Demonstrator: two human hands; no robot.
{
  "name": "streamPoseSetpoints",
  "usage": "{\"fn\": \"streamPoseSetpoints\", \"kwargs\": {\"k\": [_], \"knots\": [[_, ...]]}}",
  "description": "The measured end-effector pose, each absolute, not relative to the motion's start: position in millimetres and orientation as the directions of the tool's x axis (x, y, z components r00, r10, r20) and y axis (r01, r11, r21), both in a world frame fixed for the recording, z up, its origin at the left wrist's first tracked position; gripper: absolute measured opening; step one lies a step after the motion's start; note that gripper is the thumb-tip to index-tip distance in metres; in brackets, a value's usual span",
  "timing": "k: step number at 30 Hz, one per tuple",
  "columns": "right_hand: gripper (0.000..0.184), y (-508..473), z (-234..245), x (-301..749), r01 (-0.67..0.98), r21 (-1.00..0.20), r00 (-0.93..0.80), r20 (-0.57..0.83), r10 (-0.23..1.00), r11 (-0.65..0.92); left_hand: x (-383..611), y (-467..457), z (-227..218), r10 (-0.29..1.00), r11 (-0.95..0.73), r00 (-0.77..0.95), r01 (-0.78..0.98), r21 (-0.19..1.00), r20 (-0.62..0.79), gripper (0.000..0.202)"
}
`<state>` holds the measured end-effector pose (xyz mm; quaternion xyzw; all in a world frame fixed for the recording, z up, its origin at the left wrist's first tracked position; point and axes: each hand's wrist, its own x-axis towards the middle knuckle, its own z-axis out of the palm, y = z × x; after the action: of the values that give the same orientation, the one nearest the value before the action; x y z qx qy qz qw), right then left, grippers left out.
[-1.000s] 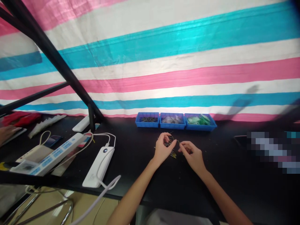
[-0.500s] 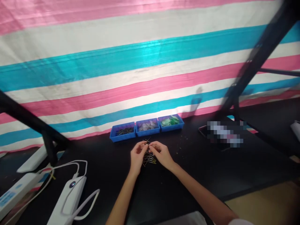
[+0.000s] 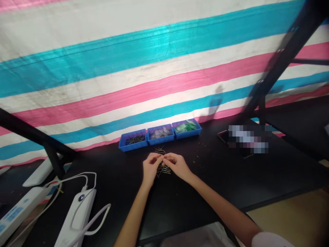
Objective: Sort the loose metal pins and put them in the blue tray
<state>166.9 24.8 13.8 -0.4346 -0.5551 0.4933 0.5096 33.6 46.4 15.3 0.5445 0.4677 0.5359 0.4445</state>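
Over a small pile of thin, screw-like metal pieces [image 3: 166,170], my left hand [image 3: 151,167] and my right hand [image 3: 179,166] meet at the fingertips. Thumb and fingers are pinched together on each hand. Whatever sits between the tips is too small and too covered to make out. Part of the pile shows below the hands, and a few pieces [image 3: 160,150] stick out beyond them. Just behind stand three joined blue trays: the left tray [image 3: 133,147] holds similar dark thin pieces, the middle tray [image 3: 161,140] small clear plastic bags, the right tray [image 3: 189,133] green-and-clear bags.
Small crumbs [image 3: 196,157] lie on the black table [image 3: 200,212] right of the hands. A phone [image 3: 223,136] lies farther right beside a blurred patch. At left are a white power bank [image 3: 77,216] with cables and a power strip [image 3: 17,211]. A striped sheet [image 3: 128,85] hangs behind.
My fingertips have come closer together over the pile. The view has shifted slightly, so the trays and table appear a little higher.
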Motion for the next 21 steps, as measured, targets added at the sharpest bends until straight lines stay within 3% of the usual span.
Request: {"fn": "streamPoseSetpoints", "kwargs": {"k": [10,21], "knots": [[0.024,21.0,9.8,164.1,0.185,-0.963,-0.161,0.167,0.973,0.196,32.9,43.8,12.3,0.976,-0.217,0.002,0.129,0.968,0.218,0.012],[0.025,19.7,6.5,162.5,0.237,-0.948,-0.124,0.185,0.975,0.211,33.6,43.2,13.2,0.968,-0.247,-0.002,0.156,0.956,0.250,0.015]]}}
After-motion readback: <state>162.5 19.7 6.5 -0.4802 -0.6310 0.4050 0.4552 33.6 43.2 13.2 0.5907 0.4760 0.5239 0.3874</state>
